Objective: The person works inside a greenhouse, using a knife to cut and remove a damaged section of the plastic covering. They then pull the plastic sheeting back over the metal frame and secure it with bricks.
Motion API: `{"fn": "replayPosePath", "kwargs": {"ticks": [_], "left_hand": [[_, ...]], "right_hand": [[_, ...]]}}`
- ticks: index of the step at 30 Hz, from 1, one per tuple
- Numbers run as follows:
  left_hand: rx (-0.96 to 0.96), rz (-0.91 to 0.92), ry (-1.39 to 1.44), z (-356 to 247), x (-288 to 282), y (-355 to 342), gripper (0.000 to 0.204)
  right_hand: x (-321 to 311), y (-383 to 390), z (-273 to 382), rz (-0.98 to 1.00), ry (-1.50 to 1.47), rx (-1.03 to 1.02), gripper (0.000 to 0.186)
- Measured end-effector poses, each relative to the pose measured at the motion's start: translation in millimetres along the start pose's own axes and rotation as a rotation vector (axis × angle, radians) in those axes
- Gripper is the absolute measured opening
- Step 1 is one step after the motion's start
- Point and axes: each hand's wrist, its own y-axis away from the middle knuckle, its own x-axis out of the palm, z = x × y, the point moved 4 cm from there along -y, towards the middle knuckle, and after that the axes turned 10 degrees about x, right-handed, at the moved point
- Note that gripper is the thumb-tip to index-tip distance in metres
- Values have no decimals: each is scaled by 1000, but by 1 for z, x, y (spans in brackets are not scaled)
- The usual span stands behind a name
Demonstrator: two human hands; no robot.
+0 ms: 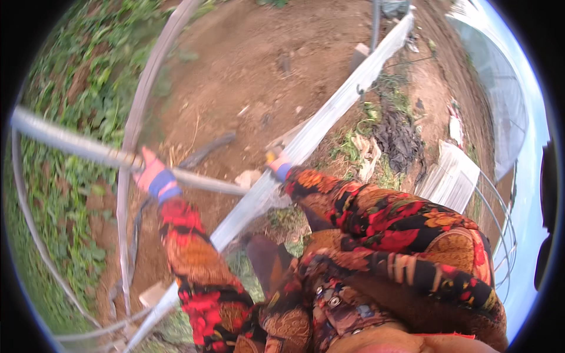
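My left hand (152, 171), in a blue-banded cuff, closes around a pale metal pole (76, 143) beside the spot where it crosses an upright grey hoop pipe (138, 106). To the right, my right hand (279, 162) reaches over a long slanting band of whitish plastic film (329, 115). Its fingers look bent at the film's far edge, with a yellowish patch at their tips; blur hides what they hold. The pole's right end runs down to the film band. Both my arms wear red and black flowered sleeves.
Green leafy plants (70, 194) grow at the left. Bare brown soil (235, 65) lies beyond my hands. Crumpled black plastic (397, 138) and a folded white sheet (450, 176) lie at right. A film-covered tunnel (497, 88) stands at the far right.
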Motion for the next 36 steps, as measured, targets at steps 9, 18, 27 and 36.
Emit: {"fn": "replayPosePath", "kwargs": {"ticks": [9, 18, 27, 36], "left_hand": [[302, 80, 488, -12, -3, 0, 50], [53, 438, 536, 143, -48, 36, 70], [80, 1393, -689, 483, -280, 347, 45], [-435, 1667, -588, 414, -455, 532, 45]], "right_hand": [[36, 56, -65, 400, 420, -11, 59], [-33, 87, -34, 700, 169, 32, 64], [-58, 43, 11, -343, 870, -770, 71], [-8, -11, -72, -212, 1021, -301, 52]]}}
